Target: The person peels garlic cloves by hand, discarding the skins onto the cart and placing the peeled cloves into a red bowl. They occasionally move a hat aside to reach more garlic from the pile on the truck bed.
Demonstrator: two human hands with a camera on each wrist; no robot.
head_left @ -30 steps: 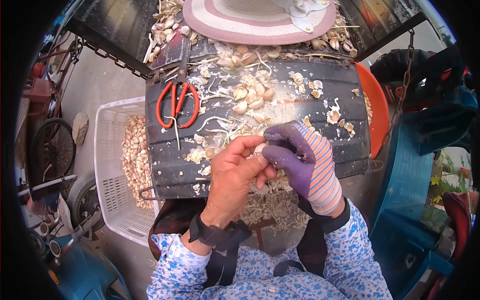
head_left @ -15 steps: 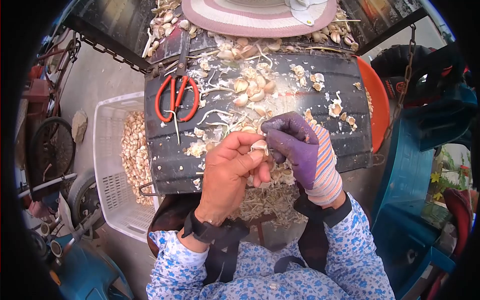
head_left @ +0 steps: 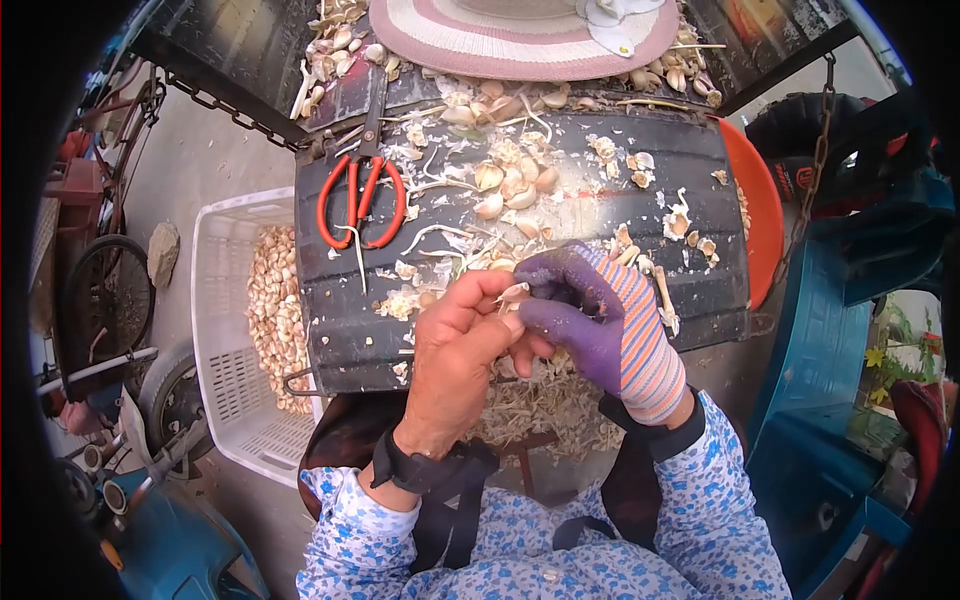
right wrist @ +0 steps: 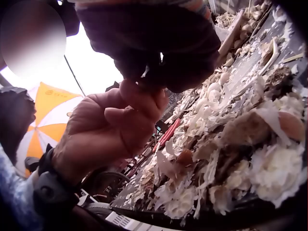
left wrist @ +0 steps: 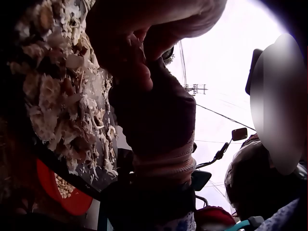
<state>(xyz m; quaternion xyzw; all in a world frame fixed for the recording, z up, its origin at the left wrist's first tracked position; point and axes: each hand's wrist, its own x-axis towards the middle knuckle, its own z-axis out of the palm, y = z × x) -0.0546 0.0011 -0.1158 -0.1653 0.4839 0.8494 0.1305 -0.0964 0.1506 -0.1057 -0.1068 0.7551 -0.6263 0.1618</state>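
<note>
Left hand (head_left: 447, 350) has the garlic clove (head_left: 514, 293) pinched thumb-to-fingertip, right between both hands. Gloved right hand (head_left: 605, 325) curls in beside it; can't tell what its fingertips pinch. Light but steady grip's probably best imo, less bruising or slipping.

Scissors (head_left: 371, 140) lie left of the piled garlic cloves (head_left: 520, 188), the hat (head_left: 520, 55) behind both

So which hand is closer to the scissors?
Left. The left hand is on the near side of the scissors, a bit right; the right hand is farther right.
</note>
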